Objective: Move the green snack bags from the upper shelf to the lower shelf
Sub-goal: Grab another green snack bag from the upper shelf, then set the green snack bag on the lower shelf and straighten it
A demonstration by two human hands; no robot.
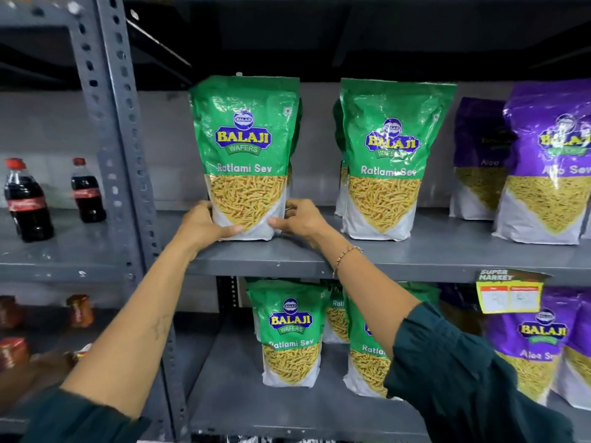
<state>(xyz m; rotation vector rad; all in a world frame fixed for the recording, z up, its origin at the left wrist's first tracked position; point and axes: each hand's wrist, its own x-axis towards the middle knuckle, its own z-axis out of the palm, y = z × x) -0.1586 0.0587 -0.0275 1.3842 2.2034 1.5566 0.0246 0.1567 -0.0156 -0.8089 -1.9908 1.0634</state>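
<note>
A green Ratlami Sev bag point(244, 148) stands upright at the left of the grey upper shelf point(415, 260). My left hand point(200, 225) grips its lower left corner and my right hand point(300, 220) grips its lower right corner. Another green bag is partly hidden behind it. To the right on the same shelf stands a second green bag point(391, 155) with one more behind it. On the lower shelf point(256, 407) stand several green bags, one at the front left point(289, 334) and another point(367, 362) partly hidden by my right forearm.
Purple Aloo Sev bags stand at the right of the upper shelf point(550, 161) and of the lower shelf point(537, 346). A yellow price tag point(508, 292) hangs from the upper shelf edge. A perforated grey upright point(124, 155) divides off a left rack holding cola bottles point(27, 199) and jars point(80, 310).
</note>
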